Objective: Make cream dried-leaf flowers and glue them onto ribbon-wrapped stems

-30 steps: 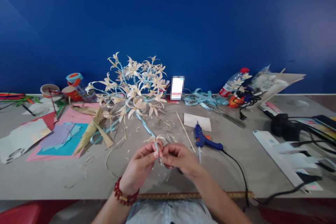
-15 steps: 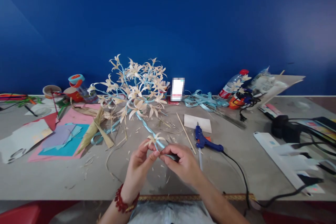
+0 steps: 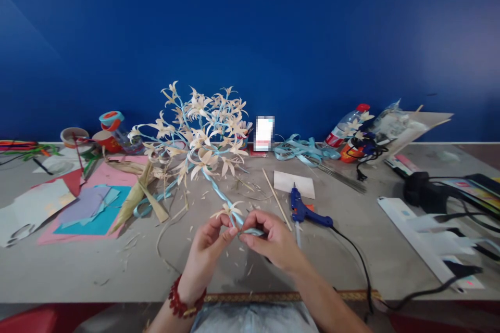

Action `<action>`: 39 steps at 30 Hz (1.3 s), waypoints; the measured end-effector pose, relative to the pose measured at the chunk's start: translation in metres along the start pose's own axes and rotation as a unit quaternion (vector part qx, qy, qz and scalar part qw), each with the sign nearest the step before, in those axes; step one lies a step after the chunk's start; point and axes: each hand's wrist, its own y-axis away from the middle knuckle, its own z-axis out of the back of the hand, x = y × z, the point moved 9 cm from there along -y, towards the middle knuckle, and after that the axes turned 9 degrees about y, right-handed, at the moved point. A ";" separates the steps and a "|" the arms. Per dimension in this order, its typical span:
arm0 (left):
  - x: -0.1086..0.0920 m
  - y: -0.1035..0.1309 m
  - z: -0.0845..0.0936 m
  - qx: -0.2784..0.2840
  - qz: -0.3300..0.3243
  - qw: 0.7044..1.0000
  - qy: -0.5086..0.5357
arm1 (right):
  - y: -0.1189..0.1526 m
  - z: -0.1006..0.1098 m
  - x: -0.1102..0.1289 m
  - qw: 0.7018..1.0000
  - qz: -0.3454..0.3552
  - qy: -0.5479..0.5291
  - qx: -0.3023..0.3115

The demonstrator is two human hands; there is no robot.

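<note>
In the middle of the table, a spray of cream artificial flowers (image 3: 207, 158) spreads on stems wrapped in light blue. Its main stem (image 3: 216, 189) slopes down toward me, ending between my hands. Pinched in my left hand (image 3: 207, 247) is the base of a single cream flower (image 3: 231, 209), held against this stem. The fingers of my right hand (image 3: 273, 244) are closed on a light blue ribbon (image 3: 253, 231) beside the stem's lower end. Both sets of fingertips nearly touch, and the exact spot where ribbon and stem meet is partly hidden by them.
Right of my hands lies a blue glue gun (image 3: 302, 210) with a black cord, near a white card (image 3: 294, 183) and a thin stick (image 3: 276, 199). A loose blue ribbon pile (image 3: 299, 150) is behind. Coloured papers (image 3: 88, 218) and dried husks (image 3: 135, 199) lie left; a power strip (image 3: 414, 239) lies right.
The right fingers have shifted slightly, and more of the light blue ribbon shows between them. The small flower has tilted a little. My left hand keeps its pinch.
</note>
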 end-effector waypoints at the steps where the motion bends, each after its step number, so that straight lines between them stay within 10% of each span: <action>1: 0.000 0.000 0.001 -0.004 -0.001 1.000 -0.002 | 0.000 0.000 -0.001 1.000 -0.002 -0.003 -0.002; 15: 0.007 -0.003 -0.008 0.030 0.056 0.992 0.107 | -0.006 -0.013 -0.013 0.987 -0.054 -0.142 0.059; 29: 0.008 0.000 -0.011 0.036 0.061 0.991 0.115 | -0.004 -0.014 -0.017 0.993 -0.046 -0.080 0.076; 39: 0.005 0.003 0.006 -0.030 -0.028 0.999 -0.026 | 0.001 0.002 0.009 0.992 0.063 0.108 -0.024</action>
